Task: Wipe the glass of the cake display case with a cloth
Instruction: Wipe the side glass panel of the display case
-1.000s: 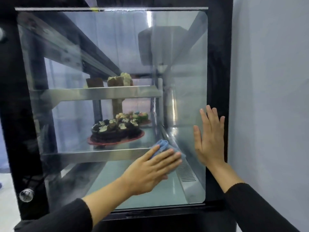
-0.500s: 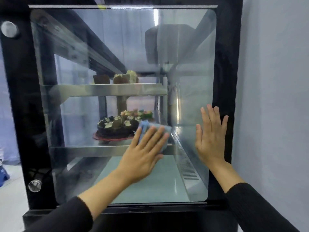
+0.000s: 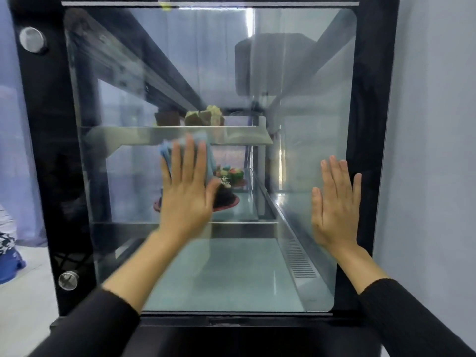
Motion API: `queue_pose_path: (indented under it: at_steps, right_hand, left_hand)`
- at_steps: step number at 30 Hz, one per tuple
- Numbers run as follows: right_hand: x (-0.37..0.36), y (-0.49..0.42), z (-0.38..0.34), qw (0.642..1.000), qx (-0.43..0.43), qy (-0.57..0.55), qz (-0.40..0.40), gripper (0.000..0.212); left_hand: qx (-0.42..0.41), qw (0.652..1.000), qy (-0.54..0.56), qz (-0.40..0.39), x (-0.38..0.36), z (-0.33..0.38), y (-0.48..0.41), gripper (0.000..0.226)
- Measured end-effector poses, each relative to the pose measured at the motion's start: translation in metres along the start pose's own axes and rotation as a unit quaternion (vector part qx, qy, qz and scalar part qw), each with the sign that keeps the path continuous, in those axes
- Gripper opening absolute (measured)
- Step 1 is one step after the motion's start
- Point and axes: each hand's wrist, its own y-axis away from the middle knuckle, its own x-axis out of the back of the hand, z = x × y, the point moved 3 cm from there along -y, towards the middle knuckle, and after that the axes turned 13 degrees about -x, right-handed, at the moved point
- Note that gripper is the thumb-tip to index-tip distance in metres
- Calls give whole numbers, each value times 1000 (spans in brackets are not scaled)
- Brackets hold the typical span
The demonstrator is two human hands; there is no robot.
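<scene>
We find the blue cloth (image 3: 165, 153) flat on the glass (image 3: 296, 73), pinned under our left hand (image 3: 186, 191), fingers straight and slightly spread. Only the cloth's edges show beyond the fingertips. Cakes (image 3: 233, 173) sit behind the glass, just right of that hand. Further right, our right hand (image 3: 334, 202) lies flat on the glass, fingers straight, beside the black frame (image 3: 365, 124).

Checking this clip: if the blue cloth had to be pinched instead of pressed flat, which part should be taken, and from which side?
Probably the folded edge of the cloth that sticks out beside the left hand's little finger. Come from the upper left, along the glass: straight fingers press the rest of the cloth flat against it, so only that free margin offers a grip.
</scene>
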Motion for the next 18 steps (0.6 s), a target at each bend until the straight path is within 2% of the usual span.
queue_pose_path:
  at_steps: [3, 5, 7, 10, 12, 15, 18]
  right_hand:
    - [2, 3, -4, 1000, -9, -15, 2, 51]
    - [3, 10, -6, 999, -18, -33, 1, 49]
    - [3, 20, -8, 999, -16, -40, -9, 50]
    - [2, 36, -7, 999, -14, -29, -22, 54]
    - [3, 41, -5, 999, -17, -22, -22, 54]
    - [3, 43, -5, 999, -16, -21, -23, 55]
    - [4, 47, -3, 999, -18, -23, -25, 55]
  left_hand:
    - [-117, 989, 5, -85, -26, 44, 110, 65]
    - [-166, 978, -5, -125, -27, 37, 130, 63]
    - [-138, 984, -25, -110, -16, 5, 96, 66]
    - [7, 998, -23, -54, 18, -63, 15, 70]
    - [89, 996, -14, -24, 38, -104, -17, 68]
    - [95, 995, -9, -15, 41, -116, -3, 68]
    - [83, 995, 14, -62, 17, -80, 94, 69]
